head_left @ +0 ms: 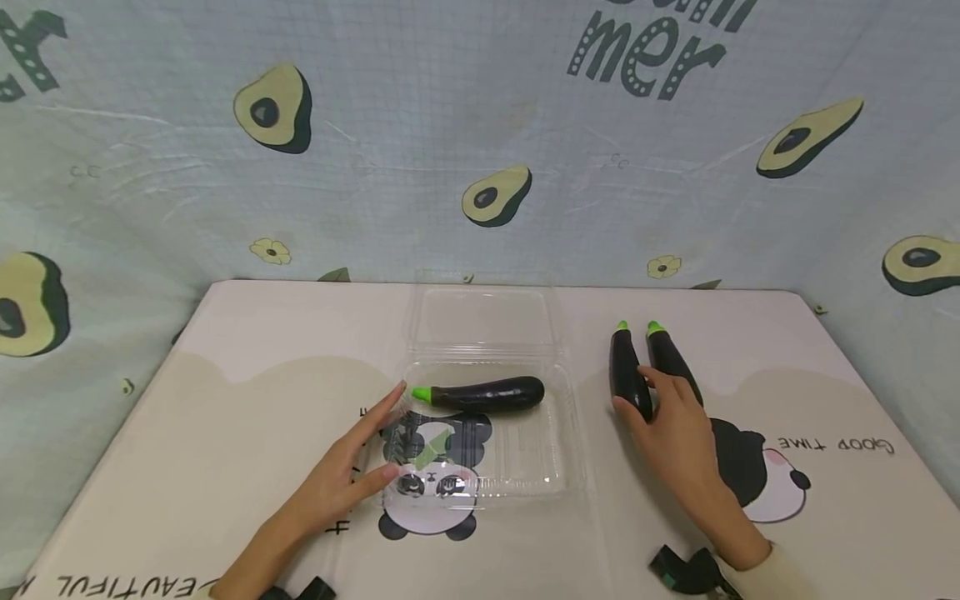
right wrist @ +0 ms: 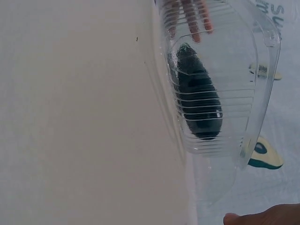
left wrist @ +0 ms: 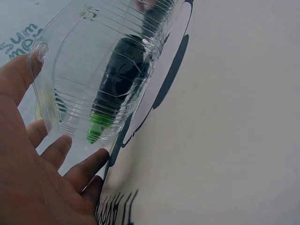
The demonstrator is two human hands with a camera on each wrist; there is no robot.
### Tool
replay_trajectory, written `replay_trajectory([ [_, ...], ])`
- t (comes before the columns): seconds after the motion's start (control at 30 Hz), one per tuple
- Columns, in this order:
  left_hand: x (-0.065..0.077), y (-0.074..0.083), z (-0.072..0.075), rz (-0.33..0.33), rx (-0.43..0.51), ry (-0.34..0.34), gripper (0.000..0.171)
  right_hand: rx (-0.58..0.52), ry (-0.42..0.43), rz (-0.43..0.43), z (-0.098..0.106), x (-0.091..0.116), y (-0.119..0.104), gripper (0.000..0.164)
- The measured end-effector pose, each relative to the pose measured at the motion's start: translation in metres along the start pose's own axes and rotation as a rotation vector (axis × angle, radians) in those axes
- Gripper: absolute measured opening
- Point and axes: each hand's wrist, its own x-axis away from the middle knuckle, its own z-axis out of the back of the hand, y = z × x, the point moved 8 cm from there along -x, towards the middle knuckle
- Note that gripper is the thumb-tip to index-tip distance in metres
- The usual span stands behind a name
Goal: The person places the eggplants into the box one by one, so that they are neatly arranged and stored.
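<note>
A clear plastic clamshell container (head_left: pixel 525 454) lies with its lid folded back, and one dark eggplant (head_left: pixel 487 395) with a bright green stem rests across it. My left hand (head_left: pixel 341 471) is at the container's left side, fingers spread; in the left wrist view the thumb touches the rim's corner. To the right, two more eggplants lie side by side. My right hand (head_left: pixel 675 433) has thumb and fingers around the lower end of the nearer eggplant (head_left: pixel 626 362). The farther eggplant (head_left: pixel 671 354) is partly hidden behind that hand. Only a finger (right wrist: pixel 262 218) shows in the right wrist view.
The container's transparent lid (head_left: pixel 486 321) reaches toward the table's back edge. A pale printed cloth (head_left: pixel 247 400) with panda pictures and lettering covers the table. Behind it hangs an avocado-patterned curtain (head_left: pixel 390 167).
</note>
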Motion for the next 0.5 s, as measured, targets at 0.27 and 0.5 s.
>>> replay_trajectory([
  [0.27,0.0010,-0.0021,0.0003,0.005,-0.006,0.005,0.080,0.005,-0.009,-0.010,-0.0043,-0.0007,0.0032,0.057],
  [0.5,0.0005,-0.0065,-0.0009,0.006,-0.014,0.008,0.080,0.006,-0.018,-0.029,-0.0055,-0.0003,0.0053,0.058],
])
